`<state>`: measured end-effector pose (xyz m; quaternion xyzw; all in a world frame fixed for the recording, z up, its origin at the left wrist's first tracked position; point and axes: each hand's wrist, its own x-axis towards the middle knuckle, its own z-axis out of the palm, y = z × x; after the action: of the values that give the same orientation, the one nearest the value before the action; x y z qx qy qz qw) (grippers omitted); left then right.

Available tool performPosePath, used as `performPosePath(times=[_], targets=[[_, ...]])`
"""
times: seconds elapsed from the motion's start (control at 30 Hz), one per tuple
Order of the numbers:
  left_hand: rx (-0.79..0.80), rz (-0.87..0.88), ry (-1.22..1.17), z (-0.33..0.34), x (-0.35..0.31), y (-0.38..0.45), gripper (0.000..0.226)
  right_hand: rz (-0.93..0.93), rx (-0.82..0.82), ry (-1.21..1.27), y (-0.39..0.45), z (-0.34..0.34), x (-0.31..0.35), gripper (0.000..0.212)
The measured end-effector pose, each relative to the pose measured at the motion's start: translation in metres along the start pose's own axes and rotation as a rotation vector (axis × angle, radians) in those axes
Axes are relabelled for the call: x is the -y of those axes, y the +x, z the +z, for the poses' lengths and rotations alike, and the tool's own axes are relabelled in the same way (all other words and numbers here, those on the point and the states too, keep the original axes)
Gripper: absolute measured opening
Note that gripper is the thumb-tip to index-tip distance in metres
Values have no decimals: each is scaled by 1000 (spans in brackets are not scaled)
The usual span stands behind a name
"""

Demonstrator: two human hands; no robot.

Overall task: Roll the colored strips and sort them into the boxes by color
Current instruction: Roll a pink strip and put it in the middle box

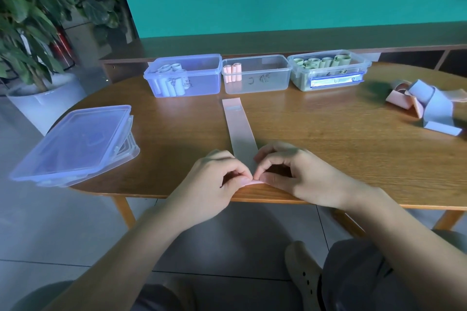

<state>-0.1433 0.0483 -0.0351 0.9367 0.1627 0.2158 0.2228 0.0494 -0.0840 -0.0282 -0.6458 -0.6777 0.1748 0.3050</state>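
A pink strip (239,131) lies flat on the wooden worktop (316,134), running straight away from the person toward the boxes, its near end at the worktop's front edge. There the left hand (214,179) and the right hand (290,171) meet: the curled fingers and thumbs of both pinch the strip's near end, which appears to be just turning over into the first fold of a roll. Laying the strip out lengthwise likely lets it be rolled forward evenly, and working from the near end keeps the wrists close to the body.

At the far end of the strip stand three open boxes in a row, touching or nearly so. The clear box (256,76) in the middle holds a few pink rolls (232,72) at its left side, and sits straight ahead of the strip, so this roll probably belongs there. The blue-tinted box (184,76) on the left holds pale blue rolls (169,78); the box with green rolls (328,70) stands on the right.

Well apart to the right lies a loose pile of unrolled strips (424,106), pale blue and pink tangled together, evidently the stock yet to be done. To the left, stacked lids (75,141) overhang the worktop's edge, set out of the way. A potted plant (30,20) stands on the floor beyond.
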Motion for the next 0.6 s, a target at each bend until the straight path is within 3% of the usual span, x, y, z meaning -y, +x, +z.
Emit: performPosePath(times=[0.33,0.6], targets=[[-43,-108,37,-2,-5,1,14,16,-74,2,3,4,-2,4],[-79,-126,77,3,-3,4,22,100,-102,-27,10,3,-4,12]])
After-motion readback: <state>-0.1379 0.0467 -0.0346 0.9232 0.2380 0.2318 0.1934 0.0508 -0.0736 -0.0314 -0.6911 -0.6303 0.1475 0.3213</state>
